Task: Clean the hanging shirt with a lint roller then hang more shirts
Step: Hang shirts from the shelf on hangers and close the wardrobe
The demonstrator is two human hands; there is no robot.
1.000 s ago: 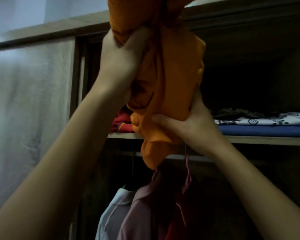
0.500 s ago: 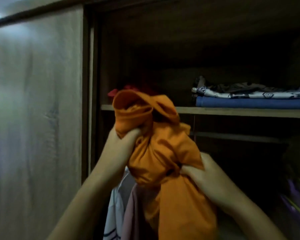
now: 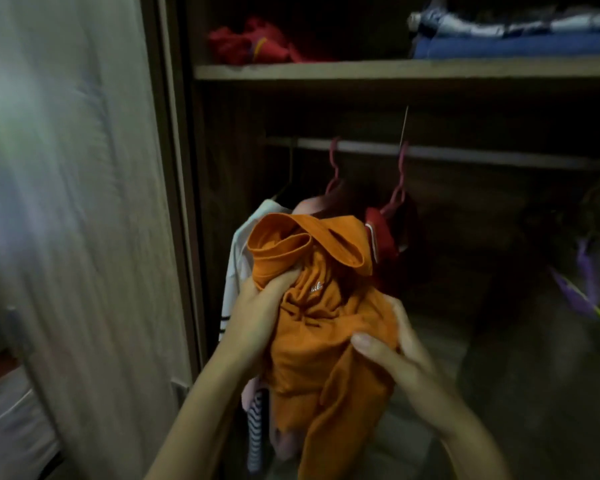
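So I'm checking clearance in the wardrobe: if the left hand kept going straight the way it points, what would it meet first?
Probably the pale shirt hanging just behind the orange shirt that the left hand grips; depth is unclear.

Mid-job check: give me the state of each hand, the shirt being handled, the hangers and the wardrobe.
Left hand: shut on orange shirt near its collar.
Right hand: shut on orange shirt lower down.
Orange shirt: bunched, not on a hanger.
Pink hangers: hooked on the rail, carrying clothes.
Wardrobe door: slid aside, interior open.
Shelf: holding clothes.
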